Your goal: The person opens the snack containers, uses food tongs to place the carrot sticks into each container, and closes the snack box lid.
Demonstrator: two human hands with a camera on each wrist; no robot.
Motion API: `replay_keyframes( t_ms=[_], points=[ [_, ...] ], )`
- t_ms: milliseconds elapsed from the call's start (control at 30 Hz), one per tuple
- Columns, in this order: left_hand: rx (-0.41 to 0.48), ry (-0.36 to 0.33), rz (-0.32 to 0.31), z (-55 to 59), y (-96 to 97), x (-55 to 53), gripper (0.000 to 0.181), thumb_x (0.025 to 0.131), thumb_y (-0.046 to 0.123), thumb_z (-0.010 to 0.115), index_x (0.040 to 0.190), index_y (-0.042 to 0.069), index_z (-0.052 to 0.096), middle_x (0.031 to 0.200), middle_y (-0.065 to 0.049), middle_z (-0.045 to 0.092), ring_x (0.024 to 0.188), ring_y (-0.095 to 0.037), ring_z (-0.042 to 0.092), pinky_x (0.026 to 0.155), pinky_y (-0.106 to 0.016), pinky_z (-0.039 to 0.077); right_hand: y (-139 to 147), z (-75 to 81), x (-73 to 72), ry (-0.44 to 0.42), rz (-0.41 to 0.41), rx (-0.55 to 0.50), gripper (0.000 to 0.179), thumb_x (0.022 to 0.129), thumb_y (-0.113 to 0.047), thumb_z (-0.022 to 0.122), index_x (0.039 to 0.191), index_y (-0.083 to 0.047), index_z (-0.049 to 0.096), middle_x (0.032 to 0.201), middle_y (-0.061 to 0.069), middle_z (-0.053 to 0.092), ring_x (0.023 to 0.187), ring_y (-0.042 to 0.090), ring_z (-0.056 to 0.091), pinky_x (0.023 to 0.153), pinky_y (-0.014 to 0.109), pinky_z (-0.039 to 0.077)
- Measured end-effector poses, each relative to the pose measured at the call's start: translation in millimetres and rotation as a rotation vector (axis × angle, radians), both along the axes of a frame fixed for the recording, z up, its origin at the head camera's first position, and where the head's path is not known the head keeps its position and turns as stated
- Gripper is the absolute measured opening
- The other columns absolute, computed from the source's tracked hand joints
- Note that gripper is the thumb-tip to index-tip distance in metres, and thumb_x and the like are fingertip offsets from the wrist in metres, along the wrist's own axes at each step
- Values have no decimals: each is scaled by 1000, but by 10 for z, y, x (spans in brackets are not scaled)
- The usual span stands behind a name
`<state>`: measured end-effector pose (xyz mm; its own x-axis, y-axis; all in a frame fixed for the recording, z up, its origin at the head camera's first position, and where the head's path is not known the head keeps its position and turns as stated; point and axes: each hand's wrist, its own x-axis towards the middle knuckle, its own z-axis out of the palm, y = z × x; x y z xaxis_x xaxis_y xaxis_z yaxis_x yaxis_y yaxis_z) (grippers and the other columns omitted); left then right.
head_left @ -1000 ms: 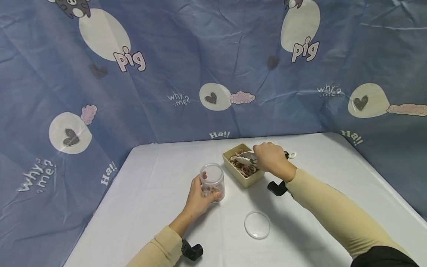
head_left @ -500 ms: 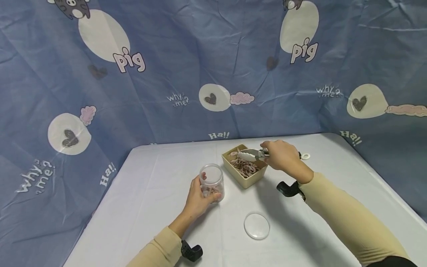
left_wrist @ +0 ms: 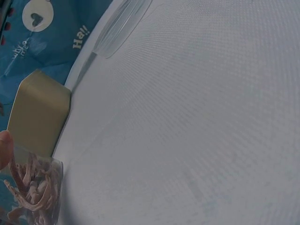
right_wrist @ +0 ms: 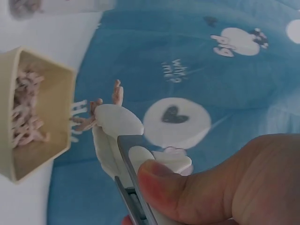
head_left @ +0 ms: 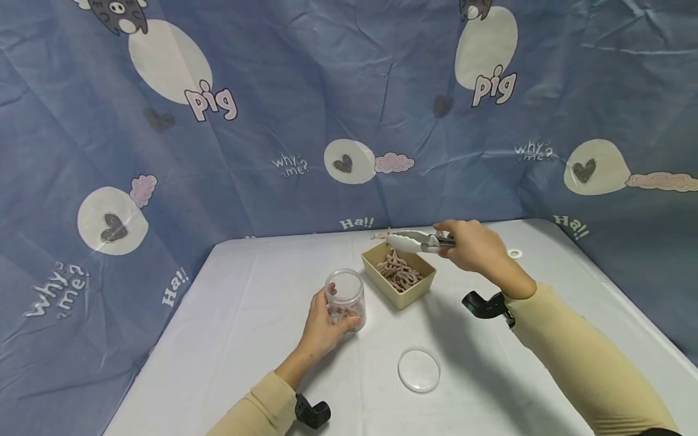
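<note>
My left hand (head_left: 322,327) grips a clear jar (head_left: 355,290) that has no lid on; pinkish-brown strips lie at its bottom, seen closer in the left wrist view as thin, curled strips (left_wrist: 35,187). With my right hand (head_left: 473,245) I hold tongs (head_left: 417,240) with white scalloped tips, raised over the back of a beige box (head_left: 392,297). Between the tong tips are a few strips (right_wrist: 118,93), sticking out past the ends. More strips (head_left: 400,271) fill part of the box. Exactly what the strips are cannot be told.
A round clear lid (head_left: 418,369) lies flat on the white table (head_left: 262,290), in front of the box. A blue patterned cloth (head_left: 283,109) hangs behind the table. Black cameras (head_left: 485,304) are strapped to both wrists.
The right hand has lifted the tongs up and to the right out of the box, with strips between the tips. The left hand and the jar stay in place.
</note>
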<state>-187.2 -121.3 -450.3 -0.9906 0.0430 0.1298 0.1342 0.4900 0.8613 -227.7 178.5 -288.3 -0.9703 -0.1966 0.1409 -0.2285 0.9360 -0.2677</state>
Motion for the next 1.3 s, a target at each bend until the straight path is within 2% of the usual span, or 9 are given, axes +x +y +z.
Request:
replay_keyframes(
  t_ms=[133, 267, 467, 700, 867, 967, 1100, 1300],
  points=[
    [1, 7, 0, -3, 2, -6, 92, 80, 27, 82, 150, 2, 27, 148, -22, 38, 133, -41, 45, 111, -54, 41, 10, 102, 62, 7, 26, -43, 50, 86, -19, 72, 134, -13, 60, 111, 14, 73, 96, 35, 67, 70, 49, 52],
    [-4, 5, 0, -10, 1, -11, 92, 81, 28, 81, 150, 3, 27, 148, -22, 37, 134, -41, 44, 112, -54, 41, -11, 177, 124, 16, 60, -67, 50, 87, -20, 72, 135, -14, 60, 110, 12, 74, 97, 33, 67, 75, 49, 52],
    [-7, 7, 2, -16, 3, -13, 91, 80, 27, 82, 149, 2, 27, 147, -23, 38, 133, -41, 45, 111, -54, 41, -75, 230, 200, 40, 131, -113, 49, 86, -18, 73, 133, -12, 61, 107, 12, 75, 92, 28, 69, 77, 47, 52],
    [-11, 20, 2, -29, -2, -16, 91, 80, 27, 82, 148, 0, 28, 146, -25, 38, 131, -42, 47, 110, -55, 42, -169, 215, 252, -2, 247, -208, 48, 86, -14, 74, 132, -8, 61, 102, 11, 76, 82, 17, 66, 73, 36, 51],
    [0, 24, -12, -38, -1, -28, 92, 80, 27, 82, 148, -3, 28, 146, -26, 37, 133, -43, 44, 111, -56, 40, -261, 185, 279, -51, 310, -248, 49, 86, -15, 75, 132, -6, 61, 103, 9, 76, 85, 15, 68, 80, 39, 54],
    [10, 17, -11, -36, 4, -33, 94, 79, 26, 82, 149, -2, 27, 147, -26, 36, 134, -43, 43, 112, -55, 39, -319, 145, 280, -50, 340, -257, 49, 85, -15, 76, 130, -6, 62, 103, 10, 76, 90, 18, 70, 83, 42, 56],
    [18, 4, -7, -28, -1, -39, 96, 79, 27, 82, 151, 0, 25, 149, -24, 35, 135, -43, 43, 113, -54, 39, -397, 89, 279, -34, 371, -244, 46, 83, -14, 78, 126, -8, 65, 100, 8, 77, 87, 16, 69, 81, 40, 55],
    [18, 12, -2, -28, -10, -44, 94, 79, 27, 83, 150, 0, 28, 147, -23, 39, 135, -41, 44, 113, -54, 40, -481, 13, 279, -23, 359, -167, 45, 79, -16, 80, 122, -16, 68, 92, -2, 75, 76, 11, 60, 70, 30, 48]
  ],
)
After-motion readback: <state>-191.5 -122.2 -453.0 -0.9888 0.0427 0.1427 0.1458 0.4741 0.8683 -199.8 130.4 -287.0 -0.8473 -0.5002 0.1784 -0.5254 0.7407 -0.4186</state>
